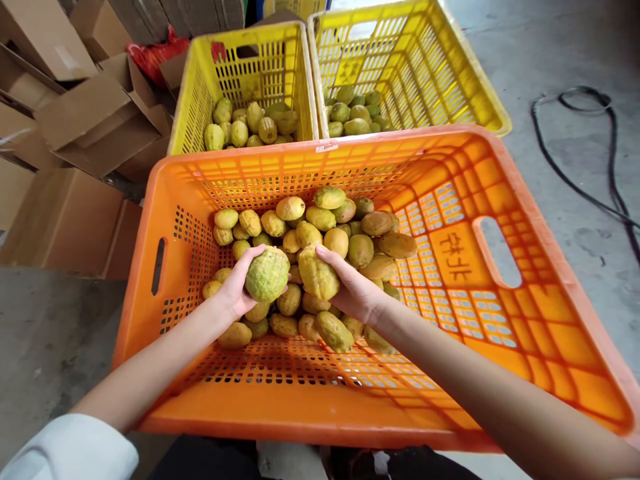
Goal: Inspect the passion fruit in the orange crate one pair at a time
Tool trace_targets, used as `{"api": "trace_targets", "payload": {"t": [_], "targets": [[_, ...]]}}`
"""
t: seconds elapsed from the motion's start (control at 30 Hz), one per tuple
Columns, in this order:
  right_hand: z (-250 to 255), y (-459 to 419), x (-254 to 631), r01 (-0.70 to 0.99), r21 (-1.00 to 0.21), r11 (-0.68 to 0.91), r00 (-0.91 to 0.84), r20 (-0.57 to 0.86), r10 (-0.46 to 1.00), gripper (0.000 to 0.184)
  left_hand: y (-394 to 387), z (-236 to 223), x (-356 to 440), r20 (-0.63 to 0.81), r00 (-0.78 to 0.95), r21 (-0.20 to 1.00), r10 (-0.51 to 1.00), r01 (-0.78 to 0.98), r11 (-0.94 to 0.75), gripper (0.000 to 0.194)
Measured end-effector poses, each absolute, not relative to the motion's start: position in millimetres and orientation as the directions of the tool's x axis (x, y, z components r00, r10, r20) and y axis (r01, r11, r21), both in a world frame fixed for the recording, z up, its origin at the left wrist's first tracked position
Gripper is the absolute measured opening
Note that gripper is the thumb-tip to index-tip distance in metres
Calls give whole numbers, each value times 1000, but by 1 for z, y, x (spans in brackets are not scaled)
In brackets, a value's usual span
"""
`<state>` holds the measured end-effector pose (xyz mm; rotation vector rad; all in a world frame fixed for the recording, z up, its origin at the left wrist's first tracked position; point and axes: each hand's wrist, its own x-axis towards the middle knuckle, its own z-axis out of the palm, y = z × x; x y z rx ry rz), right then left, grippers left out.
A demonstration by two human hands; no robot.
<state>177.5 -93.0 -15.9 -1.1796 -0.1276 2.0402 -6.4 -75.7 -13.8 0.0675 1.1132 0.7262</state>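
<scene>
Left hand (236, 288), gripping one green bumpy fruit (267, 274); right hand (356, 288), gripping one yellowish ridged fruit (320, 275); both held just apart, above a pile of fruit (309, 234) in an orange crate (300, 408); beyond it, two yellow crates (445, 73) side by side, both part-filled; cardboard boxes (83, 110), at left.

The green fruit (267, 274) is a chunky, bumpy, roundish one sitting in the left hand (241, 285). The yellow-green fruit (319, 275) is more of a ridged oval, kinda tilted in the right hand (356, 287), just beside it with a little gap. Both are held over the fruit pile (360, 251).
</scene>
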Motion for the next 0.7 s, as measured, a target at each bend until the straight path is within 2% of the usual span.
{"api": "trace_targets", "payload": {"t": [0.1, 0.23, 0.43, 0.7], "targets": [[-16, -93, 178, -543, -462, -701, -273, -693, 668, 13, -74, -13, -7, -800, 193, 408, 568, -519, 751, 20], [-14, -91, 178, -536, -398, -745, -268, -756, 597, 21, -73, -11, -5, -817, 137, 415, 560, -534, 736, 20], [-16, -89, 180, -567, -372, -734, -246, -775, 583, 26, -73, -13, -3, -849, 181, 318, 497, -575, 754, 29], [-21, -90, 183, -556, -339, -759, -291, -776, 560, 34, -72, -14, -5, -860, 112, 351, 497, -577, 738, 24]]}}
